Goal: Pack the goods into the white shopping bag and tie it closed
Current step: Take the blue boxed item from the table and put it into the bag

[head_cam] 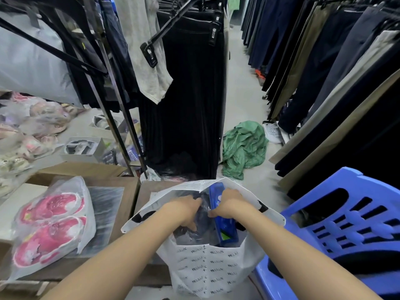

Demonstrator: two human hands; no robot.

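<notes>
Head: left hand (184,210) half-buried; right hand (227,204) grips packet (227,231).

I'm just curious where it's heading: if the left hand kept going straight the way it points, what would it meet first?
The dark bundle inside the white bag; the left hand seems to grip it. The blue pack lies just beyond, though depth is unclear.

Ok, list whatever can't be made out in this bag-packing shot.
Head view only.
Fingertips of the left hand: buried in the dark goods.
Print on the blue package: covered by the right hand gripping it.
Anything deeper in the white shopping bag: behind its wall.
</notes>
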